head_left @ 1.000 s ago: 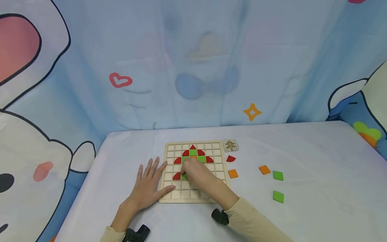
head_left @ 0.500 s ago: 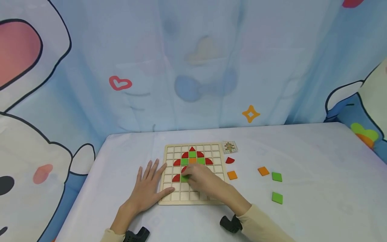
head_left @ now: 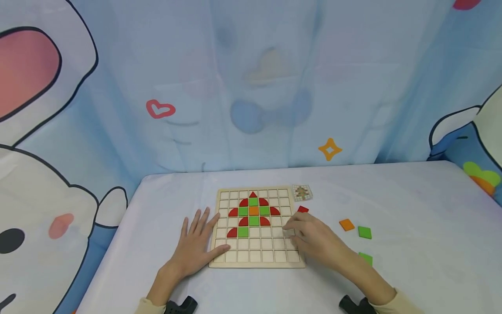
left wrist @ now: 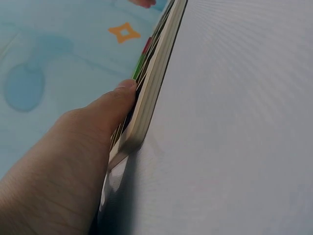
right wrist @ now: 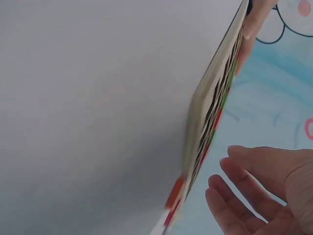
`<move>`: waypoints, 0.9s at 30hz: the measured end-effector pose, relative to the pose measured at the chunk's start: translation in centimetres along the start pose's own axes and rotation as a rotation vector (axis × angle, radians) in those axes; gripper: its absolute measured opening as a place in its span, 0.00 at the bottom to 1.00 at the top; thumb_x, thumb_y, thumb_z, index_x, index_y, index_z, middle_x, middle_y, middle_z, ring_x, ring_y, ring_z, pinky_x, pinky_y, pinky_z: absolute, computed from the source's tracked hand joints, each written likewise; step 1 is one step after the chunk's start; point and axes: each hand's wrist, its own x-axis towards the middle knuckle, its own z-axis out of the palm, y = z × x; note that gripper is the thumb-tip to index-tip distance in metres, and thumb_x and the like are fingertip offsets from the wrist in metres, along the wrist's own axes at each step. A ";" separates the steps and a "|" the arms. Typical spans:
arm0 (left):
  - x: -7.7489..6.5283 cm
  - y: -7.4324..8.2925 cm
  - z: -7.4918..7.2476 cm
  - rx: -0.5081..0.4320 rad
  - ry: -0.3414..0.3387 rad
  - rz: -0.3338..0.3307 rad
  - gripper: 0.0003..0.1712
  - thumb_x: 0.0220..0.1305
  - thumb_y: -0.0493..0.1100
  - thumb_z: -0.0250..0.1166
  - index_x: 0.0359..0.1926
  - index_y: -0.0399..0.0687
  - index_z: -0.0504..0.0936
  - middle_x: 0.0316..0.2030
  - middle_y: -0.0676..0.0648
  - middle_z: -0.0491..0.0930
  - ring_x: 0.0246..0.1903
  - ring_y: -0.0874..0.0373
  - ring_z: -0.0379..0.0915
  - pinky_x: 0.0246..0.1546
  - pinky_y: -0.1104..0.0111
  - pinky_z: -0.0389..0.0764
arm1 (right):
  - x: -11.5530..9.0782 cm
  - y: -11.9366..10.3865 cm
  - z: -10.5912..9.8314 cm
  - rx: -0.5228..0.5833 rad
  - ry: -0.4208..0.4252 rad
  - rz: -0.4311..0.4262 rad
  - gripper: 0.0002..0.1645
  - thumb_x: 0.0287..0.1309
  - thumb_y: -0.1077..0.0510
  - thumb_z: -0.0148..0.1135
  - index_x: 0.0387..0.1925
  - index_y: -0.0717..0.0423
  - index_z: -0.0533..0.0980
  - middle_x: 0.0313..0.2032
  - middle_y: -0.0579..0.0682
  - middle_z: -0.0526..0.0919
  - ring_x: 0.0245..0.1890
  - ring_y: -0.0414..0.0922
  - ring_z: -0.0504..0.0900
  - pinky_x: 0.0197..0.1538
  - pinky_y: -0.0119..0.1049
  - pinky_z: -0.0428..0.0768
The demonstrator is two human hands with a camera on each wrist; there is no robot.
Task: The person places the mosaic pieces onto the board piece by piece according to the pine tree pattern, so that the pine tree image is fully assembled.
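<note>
A wooden grid board (head_left: 252, 265) lies on the table, bearing red, green and orange flat tiles. The inlaid green tile (head_left: 243, 231) is in its lower coloured row, with a red quarter-round tile (head_left: 232, 233) at its left. My left hand (head_left: 196, 244) rests with spread fingers on the board's left edge; its thumb touches the front part. Over the right edge is my right hand (head_left: 313, 237), fingers loosely bent, nothing between them in the right wrist view. Near it lie a red tile (head_left: 303, 209), partly covered, and an orange tile (right wrist: 174, 193), hidden in the head view.
A small pattern card (head_left: 302, 192) lies by the board's back right corner. Farther right are a loose orange tile (head_left: 347, 224), a green tile (head_left: 364, 232) and another green tile (head_left: 366, 258), partly behind the right forearm. A printed curtain (head_left: 266, 131) hangs behind the table.
My right hand has moved right from the middle of the board to its right edge, uncovering the inlaid tiles. The left hand stays in place.
</note>
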 end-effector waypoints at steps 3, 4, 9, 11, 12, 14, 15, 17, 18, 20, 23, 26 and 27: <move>-0.1 0.0 0.1 0.009 0.005 0.004 0.52 0.67 0.70 0.62 0.82 0.49 0.60 0.82 0.37 0.50 0.81 0.36 0.37 0.75 0.33 0.35 | -0.7 1.5 -0.6 -0.033 0.018 0.011 0.16 0.56 0.68 0.77 0.47 0.57 0.88 0.49 0.48 0.85 0.53 0.51 0.83 0.55 0.49 0.85; -0.1 0.0 0.1 0.011 0.006 0.004 0.52 0.67 0.70 0.62 0.82 0.49 0.59 0.82 0.37 0.50 0.81 0.35 0.38 0.75 0.33 0.35 | -0.9 1.9 -0.8 -0.042 0.016 0.017 0.17 0.54 0.68 0.78 0.47 0.57 0.88 0.48 0.48 0.85 0.53 0.51 0.83 0.56 0.49 0.85; -0.1 0.0 -0.1 0.015 0.003 -0.003 0.52 0.68 0.70 0.61 0.82 0.49 0.59 0.82 0.38 0.49 0.82 0.36 0.37 0.76 0.34 0.35 | -1.0 3.3 -1.4 -0.072 -0.021 0.003 0.18 0.51 0.67 0.80 0.45 0.57 0.89 0.45 0.45 0.85 0.49 0.50 0.83 0.54 0.49 0.85; -0.2 0.0 -0.1 0.014 0.001 -0.006 0.51 0.68 0.70 0.61 0.82 0.50 0.59 0.82 0.38 0.50 0.82 0.36 0.37 0.76 0.34 0.35 | -0.9 3.7 -1.5 -0.070 -0.028 -0.003 0.18 0.51 0.68 0.80 0.45 0.58 0.89 0.44 0.46 0.86 0.49 0.50 0.84 0.53 0.49 0.85; -0.2 0.0 -0.1 0.015 0.000 -0.006 0.51 0.68 0.70 0.61 0.82 0.50 0.59 0.82 0.38 0.50 0.82 0.36 0.37 0.76 0.34 0.35 | -0.9 3.8 -1.6 -0.065 -0.029 -0.007 0.18 0.50 0.69 0.80 0.45 0.59 0.89 0.44 0.46 0.86 0.48 0.50 0.84 0.53 0.49 0.86; -0.2 0.0 -0.1 0.013 -0.003 -0.004 0.51 0.68 0.70 0.61 0.82 0.50 0.60 0.82 0.38 0.50 0.82 0.36 0.37 0.76 0.33 0.35 | -0.8 3.9 -1.6 -0.057 -0.024 -0.012 0.18 0.50 0.69 0.80 0.45 0.60 0.89 0.45 0.48 0.86 0.48 0.51 0.84 0.53 0.50 0.85; -0.1 -0.1 -0.1 0.012 -0.003 -0.004 0.51 0.68 0.70 0.61 0.82 0.50 0.60 0.82 0.38 0.50 0.82 0.36 0.37 0.76 0.33 0.36 | -0.7 3.9 -1.6 -0.059 -0.020 -0.015 0.18 0.50 0.70 0.80 0.45 0.60 0.89 0.45 0.48 0.85 0.49 0.52 0.84 0.54 0.50 0.85; -0.1 -0.1 -0.1 0.012 -0.004 -0.005 0.51 0.68 0.70 0.60 0.82 0.50 0.60 0.82 0.38 0.50 0.82 0.36 0.37 0.76 0.33 0.35 | -0.5 3.9 -1.5 -0.066 -0.016 -0.023 0.17 0.50 0.70 0.80 0.44 0.60 0.89 0.46 0.49 0.85 0.49 0.52 0.83 0.54 0.51 0.85; -0.1 -0.1 0.0 0.013 -0.005 -0.006 0.51 0.68 0.70 0.61 0.82 0.50 0.60 0.82 0.38 0.49 0.82 0.36 0.37 0.76 0.34 0.35 | -0.4 3.8 -1.5 -0.072 -0.019 -0.023 0.18 0.50 0.70 0.80 0.44 0.60 0.89 0.46 0.49 0.85 0.49 0.52 0.83 0.55 0.51 0.85; -0.1 -0.1 0.0 0.013 -0.004 -0.008 0.51 0.68 0.70 0.61 0.82 0.50 0.60 0.82 0.38 0.49 0.82 0.37 0.36 0.76 0.34 0.34 | -0.1 3.8 -1.4 -0.080 -0.039 -0.020 0.18 0.50 0.69 0.80 0.45 0.59 0.89 0.45 0.49 0.85 0.48 0.51 0.83 0.54 0.50 0.86; 0.0 0.0 0.0 0.013 -0.009 -0.009 0.51 0.68 0.70 0.61 0.82 0.50 0.59 0.82 0.38 0.49 0.82 0.36 0.36 0.76 0.34 0.34 | 0.5 3.9 -1.2 -0.066 -0.078 0.002 0.18 0.50 0.69 0.80 0.46 0.60 0.89 0.42 0.48 0.86 0.43 0.47 0.83 0.50 0.46 0.87; 0.0 0.0 0.0 0.017 -0.011 -0.013 0.51 0.68 0.70 0.61 0.82 0.50 0.60 0.82 0.38 0.49 0.82 0.36 0.36 0.76 0.34 0.34 | 1.1 4.0 -1.1 -0.011 -0.104 0.040 0.18 0.49 0.70 0.80 0.45 0.61 0.88 0.39 0.46 0.86 0.39 0.44 0.82 0.47 0.41 0.87; 0.0 0.0 0.0 0.016 -0.010 -0.014 0.51 0.68 0.70 0.61 0.82 0.50 0.60 0.82 0.38 0.49 0.82 0.36 0.36 0.76 0.34 0.34 | 1.3 4.1 -1.1 0.006 -0.104 0.049 0.18 0.49 0.71 0.80 0.44 0.62 0.88 0.38 0.46 0.86 0.39 0.44 0.82 0.46 0.41 0.87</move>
